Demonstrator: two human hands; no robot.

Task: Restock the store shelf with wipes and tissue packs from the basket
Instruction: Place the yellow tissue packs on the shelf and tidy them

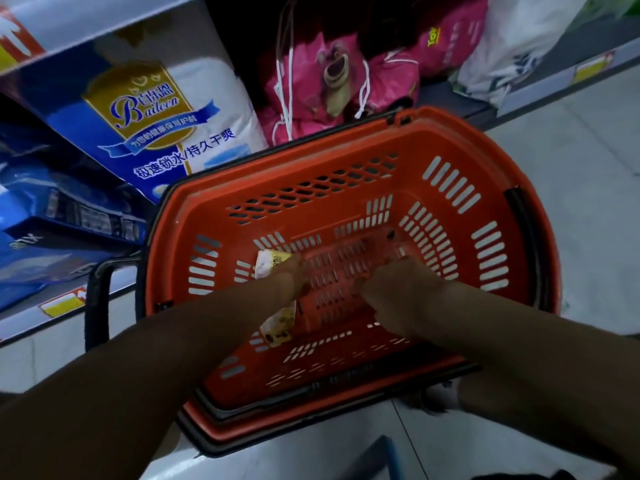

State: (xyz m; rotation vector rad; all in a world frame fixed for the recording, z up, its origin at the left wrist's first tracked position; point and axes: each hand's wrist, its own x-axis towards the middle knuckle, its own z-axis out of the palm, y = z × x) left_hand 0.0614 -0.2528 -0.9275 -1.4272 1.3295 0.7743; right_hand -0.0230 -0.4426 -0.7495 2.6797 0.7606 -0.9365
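Observation:
An orange shopping basket (460, 161) stands on the floor in front of the shelf, and both my hands are down inside it. My left hand (277, 289) grips a small yellow-and-white tissue pack (270, 266). A second yellow-and-white end, the tissue pack's lower end (278, 327), shows below that hand; I cannot tell whether it is the same pack. My right hand (398, 289) is low over the basket floor with its fingers curled downward. Blur hides whether it holds anything. The rest of the basket floor looks bare.
The low store shelf (554, 84) runs behind and left of the basket. It holds a blue-and-white Baileen pack (156, 109), dark blue packs (52, 216) at left and pink drawstring bags (332, 74). The basket's black handle (97, 292) hangs at left. Pale floor tiles (588, 202) lie right.

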